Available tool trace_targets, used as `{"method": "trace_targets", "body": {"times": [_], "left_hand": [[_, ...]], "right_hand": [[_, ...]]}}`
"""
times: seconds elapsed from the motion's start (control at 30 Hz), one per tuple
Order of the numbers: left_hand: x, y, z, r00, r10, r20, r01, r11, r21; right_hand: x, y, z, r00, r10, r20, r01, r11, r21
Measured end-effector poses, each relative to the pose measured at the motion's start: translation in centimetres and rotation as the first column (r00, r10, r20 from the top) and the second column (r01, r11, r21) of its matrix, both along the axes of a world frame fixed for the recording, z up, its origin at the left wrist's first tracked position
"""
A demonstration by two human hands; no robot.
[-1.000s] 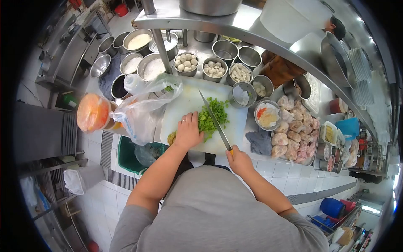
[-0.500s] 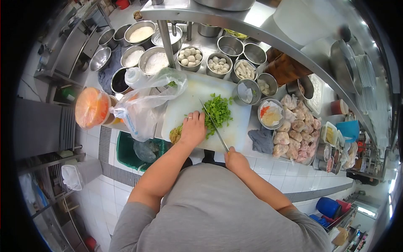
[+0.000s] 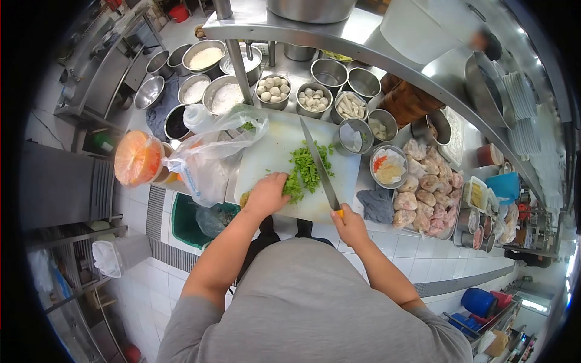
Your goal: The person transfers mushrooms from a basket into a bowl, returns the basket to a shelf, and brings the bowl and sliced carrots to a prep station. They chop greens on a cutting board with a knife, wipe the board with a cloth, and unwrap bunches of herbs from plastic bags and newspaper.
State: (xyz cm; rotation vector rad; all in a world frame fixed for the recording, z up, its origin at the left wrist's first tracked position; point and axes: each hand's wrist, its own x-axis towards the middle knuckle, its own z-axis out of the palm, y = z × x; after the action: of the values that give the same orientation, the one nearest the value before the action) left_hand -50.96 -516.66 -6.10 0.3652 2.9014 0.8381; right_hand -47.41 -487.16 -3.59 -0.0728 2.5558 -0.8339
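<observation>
On the white cutting board (image 3: 275,130), my left hand (image 3: 269,193) is closed over a bunch of leafy greens (image 3: 293,190). Its pale root end pokes out beside the wrist and the rest is hidden under the palm. My right hand (image 3: 350,225) grips the yellow handle of a kitchen knife (image 3: 322,168). The long blade points away from me, over or against a loose pile of chopped greens (image 3: 307,162); I cannot tell whether it touches the board.
Metal bowls of white balls (image 3: 273,89) and other ingredients line the board's far side. A plastic bag (image 3: 209,166) lies at the left, above a green bin (image 3: 184,221). Raw meat pieces (image 3: 426,187) fill a tray at right. A metal shelf (image 3: 296,33) overhangs the counter.
The knife has moved slightly right, away from my left hand, and its blade now shows broad side up. My left hand has shifted slightly left and nearer to me.
</observation>
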Motion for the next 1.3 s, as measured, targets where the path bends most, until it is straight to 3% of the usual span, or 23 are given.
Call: {"method": "trace_targets", "body": {"times": [0.07,0.13,0.2,0.27,0.33,0.4,0.43,0.47,0.53,0.57,0.63,0.73,0.83,0.97,1.03,1.13,1.3], "left_hand": [[1.5,-1.8,2.5,0.995,0.080,0.051,-0.084,0.993,0.078],[4.4,-4.0,3.6,0.993,0.114,-0.016,-0.113,0.991,0.077],[7.6,-6.4,4.7,0.983,0.152,0.099,-0.154,0.988,0.018],[10.8,-9.7,3.0,0.976,0.182,0.121,-0.179,0.983,-0.034],[13.4,-13.8,-0.1,0.947,0.271,0.173,-0.242,0.955,-0.170],[16.0,-15.4,-0.5,0.897,0.435,0.079,-0.359,0.821,-0.444],[16.6,-16.7,-1.9,0.839,0.511,0.186,-0.369,0.786,-0.495],[16.8,-17.0,-2.6,0.839,0.511,0.186,-0.369,0.787,-0.494],[17.5,-17.4,-3.9,0.825,0.534,0.184,-0.461,0.824,-0.329],[17.6,-17.2,-4.6,0.819,0.543,0.183,-0.469,0.819,-0.331],[17.0,-16.0,-5.4,0.845,0.500,0.189,-0.495,0.866,-0.075],[14.2,-11.3,-2.1,0.834,0.549,0.049,-0.551,0.832,0.060],[11.5,-8.2,-0.9,0.814,0.574,0.095,-0.581,0.803,0.130],[7.8,-5.7,-1.1,0.872,0.490,-0.012,-0.484,0.865,0.136],[5.7,-4.2,0.1,0.936,0.340,-0.087,-0.329,0.937,0.117],[3.3,-1.2,1.3,0.976,0.211,-0.053,-0.206,0.975,0.089],[0.6,2.5,0.7,0.985,0.157,-0.078,-0.151,0.986,0.076]], "right_hand": [[0.5,1.9,-0.5,0.991,0.049,-0.127,-0.050,0.999,-0.003],[1.1,3.6,-0.7,0.983,0.094,-0.160,-0.093,0.996,0.014],[1.5,5.3,-1.2,0.971,0.138,-0.193,-0.134,0.990,0.033],[1.9,6.8,-1.7,0.899,0.235,-0.369,-0.248,0.969,0.014],[1.8,7.9,-1.5,0.883,0.307,-0.356,-0.307,0.950,0.058],[1.4,8.8,-1.2,0.860,0.377,-0.344,-0.365,0.925,0.101],[1.2,9.2,-1.0,0.848,0.428,-0.313,-0.412,0.903,0.119],[1.1,9.6,-0.8,0.832,0.479,-0.279,-0.460,0.878,0.135],[0.9,9.9,-0.5,0.816,0.508,-0.275,-0.488,0.861,0.143],[0.7,9.8,-0.4,0.800,0.534,-0.273,-0.514,0.845,0.148],[0.5,9.4,-0.4,0.793,0.534,-0.293,-0.512,0.845,0.155],[-0.1,9.4,-0.3,0.779,0.531,-0.333,-0.521,0.844,0.127],[-1.7,9.8,-0.2,0.750,0.541,-0.380,-0.543,0.832,0.113],[-3.8,10.6,-0.9,0.732,0.553,-0.397,-0.523,0.830,0.193],[-4.8,10.3,-0.7,0.735,0.558,-0.386,-0.521,0.828,0.205],[-5.6,9.9,-0.9,0.726,0.542,-0.424,-0.507,0.838,0.202],[-5.7,8.2,-2.4,0.732,0.452,-0.510,-0.466,0.878,0.109]]}}
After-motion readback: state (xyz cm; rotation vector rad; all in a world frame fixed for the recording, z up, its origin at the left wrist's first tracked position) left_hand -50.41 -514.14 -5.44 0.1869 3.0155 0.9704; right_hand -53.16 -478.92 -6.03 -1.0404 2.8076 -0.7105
